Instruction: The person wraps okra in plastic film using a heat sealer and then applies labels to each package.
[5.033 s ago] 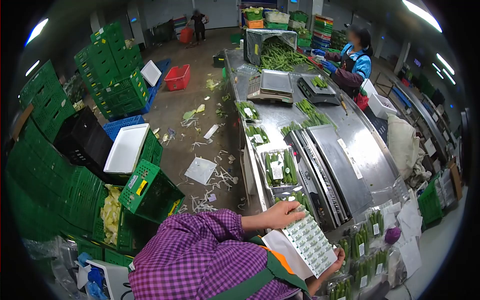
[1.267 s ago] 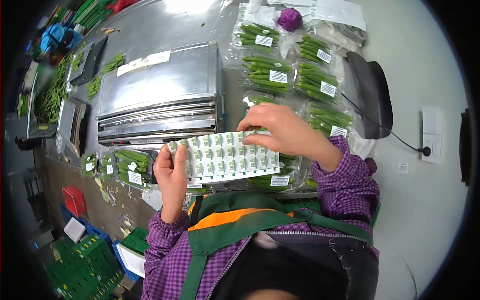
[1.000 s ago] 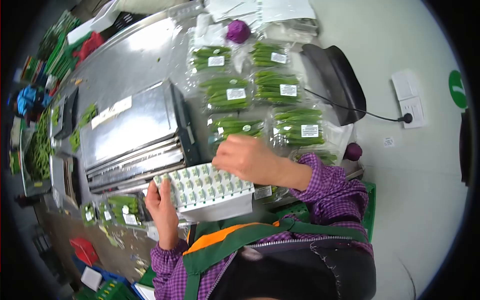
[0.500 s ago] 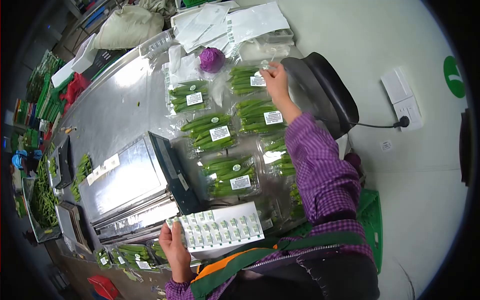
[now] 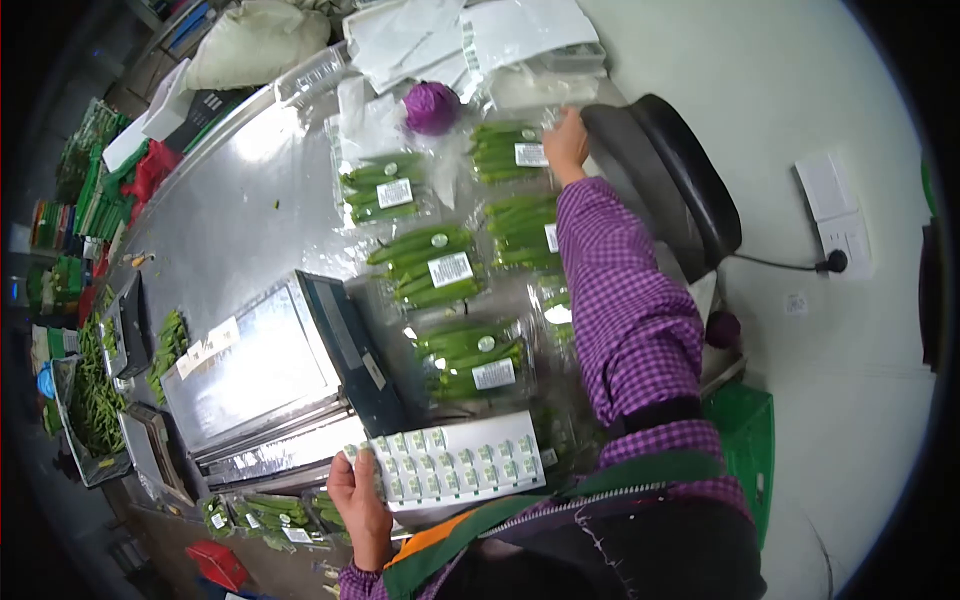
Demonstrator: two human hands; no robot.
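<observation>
My left hand [image 5: 362, 508] pinches the corner of a white sheet of small green-and-white stickers [image 5: 455, 462], held low in front of my body. Up at the far end of the right row, my right hand [image 5: 566, 142] is at the right edge of a clear bag of okra [image 5: 503, 150]. Its fingers look bent together, and what they hold, if anything, is hidden. That bag bears a white label and a round sticker. Other labelled okra bags lie nearby, among them one bag [image 5: 425, 265] and a nearer one [image 5: 470, 358]. My right sleeve partly covers the right row.
A metal-topped weighing scale [image 5: 265, 355] stands left of the bags on the steel table [image 5: 235, 215]. A purple cabbage [image 5: 432, 107] and papers [image 5: 530, 40] lie at the far end. The black chair [image 5: 690, 180] and a green crate [image 5: 745, 450] are on the right.
My right hand has shifted right, from beside the round sticker to the okra bag's right edge, and its fingers show less. My left hand still holds the sticker sheet.
</observation>
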